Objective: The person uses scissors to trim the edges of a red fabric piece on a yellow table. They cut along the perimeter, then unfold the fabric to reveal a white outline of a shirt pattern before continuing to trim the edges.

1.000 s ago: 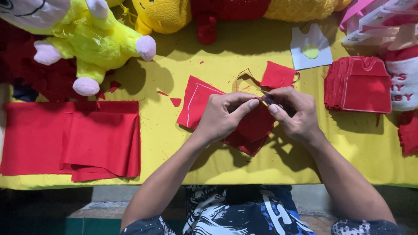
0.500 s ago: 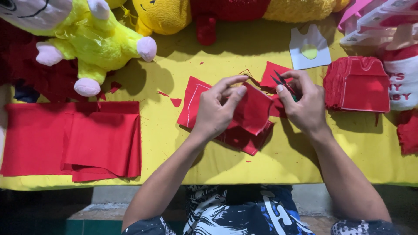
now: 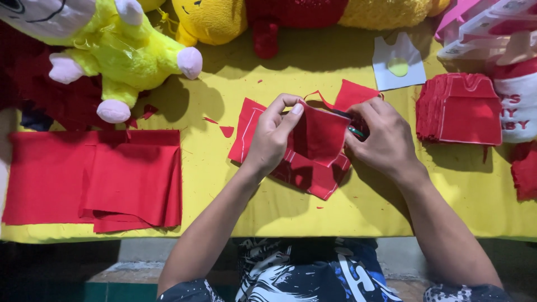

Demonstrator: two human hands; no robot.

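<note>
1. While the red felt piece was held flat between both hands a second ago, it is now seen lifted and turned upright, its face toward the camera; the left hand has moved up to its top left corner.
2. As judged from this shift, the cut along one edge appears finished and the piece is being turned for the next edge.
3. The felt piece is pinched at its upper corner by the left thumb and forefinger, which are closed on it, with the remaining fingers curled loosely behind.
4. The right hand is set just right of the felt piece, knuckles up, wrapped around small scissors, of which only a green handle and a dark blade tip show; whether the blades are apart cannot be told.
5. Both forearms are brought in from the near edge of the yellow worktop, converging on the felt piece.
6. Beneath the felt piece, further red cut shapes are lying on the worktop.
7. Well to the left of the felt piece, folded red cloth is spread; to its right, a stack of cut red pieces is placed.
8. Beyond the felt piece, toward the far left, a yellow plush toy is lying.
</note>
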